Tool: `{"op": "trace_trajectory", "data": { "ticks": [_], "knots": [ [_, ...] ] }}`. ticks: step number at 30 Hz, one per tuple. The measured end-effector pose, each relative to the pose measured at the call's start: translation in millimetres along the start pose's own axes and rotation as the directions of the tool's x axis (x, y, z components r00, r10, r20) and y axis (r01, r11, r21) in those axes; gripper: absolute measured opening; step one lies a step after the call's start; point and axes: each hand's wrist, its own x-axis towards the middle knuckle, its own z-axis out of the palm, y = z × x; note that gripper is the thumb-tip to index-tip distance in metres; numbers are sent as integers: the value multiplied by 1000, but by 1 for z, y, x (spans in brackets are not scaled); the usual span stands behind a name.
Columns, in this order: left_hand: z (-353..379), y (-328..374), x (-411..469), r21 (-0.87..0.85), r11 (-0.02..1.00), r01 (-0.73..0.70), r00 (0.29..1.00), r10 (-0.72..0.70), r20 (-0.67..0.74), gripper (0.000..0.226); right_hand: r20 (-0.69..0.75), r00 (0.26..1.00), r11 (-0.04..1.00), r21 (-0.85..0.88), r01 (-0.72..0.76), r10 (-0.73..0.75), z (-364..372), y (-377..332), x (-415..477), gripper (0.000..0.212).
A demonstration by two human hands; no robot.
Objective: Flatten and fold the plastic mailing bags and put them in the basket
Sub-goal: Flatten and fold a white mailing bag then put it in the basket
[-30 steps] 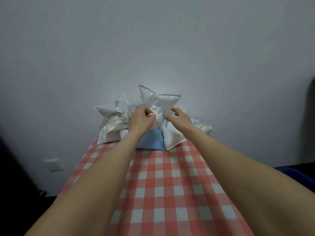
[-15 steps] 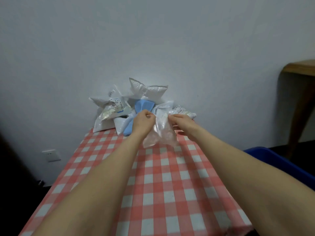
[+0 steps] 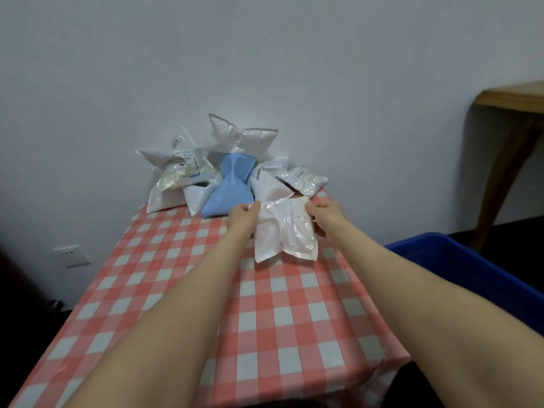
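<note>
I count two hands, a left hand (image 3: 243, 214) and a right hand (image 3: 325, 212), pinching one translucent bag (image 3: 285, 231). The far pile has one blue bag (image 3: 231, 187) and about five overlapping white bags (image 3: 164, 198). One blue basket (image 3: 459, 266) stands at the right.

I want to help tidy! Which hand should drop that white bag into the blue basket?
Probably the right hand. The blue basket sits right of the table, on that hand's side, and it pinches the white bag. The left hand would have to cross over.
</note>
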Motion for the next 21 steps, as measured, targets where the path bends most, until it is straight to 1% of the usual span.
{"op": "trace_trajectory", "data": {
  "ticks": [2, 3, 4, 5, 6, 7, 9, 10, 11, 13, 16, 17, 19, 21],
  "knots": [
    [2, -4, -2, -24, 995, 99, 989, -95, 117, 54, -38, 999, 1000, 4, 1, -1, 2, 1, 3, 23],
    [3, -11, -2, -24, 991, 135, 979, -130, 157, 59, -58, 998, 1000, 3, 3, -2, 4, 4, 7, 24],
    [4, -17, -4, -26, 988, 155, 973, -148, 178, 57, -66, 998, 1000, -3, -3, 3, 5, 4, 8, 24],
    [5, -23, -5, -24, 988, 152, 974, -145, 176, 51, -63, 998, 1000, -14, -13, 13, 7, 6, 9, 23],
    [7, -27, -6, -17, 991, 132, 980, -128, 152, 43, -43, 999, 998, -52, -27, 25, 9, 7, 9, 22],
    [9, -31, -6, -4, 994, 107, 988, -106, 111, 38, -5, 999, 990, -137, -34, 34, 10, 9, 8, 25],
    [14, -33, -5, 19, 995, 96, 995, -97, 25, 35, 60, 996, 931, -363, -45, 71, 14, 16, 6, 53],
    [16, -32, -6, 42, 994, 100, 995, -100, -12, 35, 68, 995, 903, -429, -36, 72, 16, 20, 3, 61],
    [18, -31, -6, 87, 991, 98, 995, -95, -40, 36, 67, 996, 879, -476, -19, 58, 18, 23, 1, 62],
    [23, -30, -9, 190, 979, 72, 995, -57, -86, 36, 23, 1000, 845, -535, 18, -7, 18, 27, 0, 54],
    [23, -31, -12, 290, 956, 33, 993, 2, -121, 35, 7, 998, 813, -580, 50, -57, 14, 29, 2, 47],
    [23, -34, -12, 319, 947, 27, 994, 9, -111, 35, 15, 998, 800, -598, 56, -58, 12, 30, 2, 46],
    [21, -37, -10, 372, 927, 46, 998, -24, -63, 35, 16, 999, 770, -637, 46, -46, 7, 33, 3, 47],
    [19, -39, -9, 426, 902, 75, 997, -63, -43, 39, -15, 1000, 701, -713, -2, -13, 4, 34, 2, 54]
  ]
}}
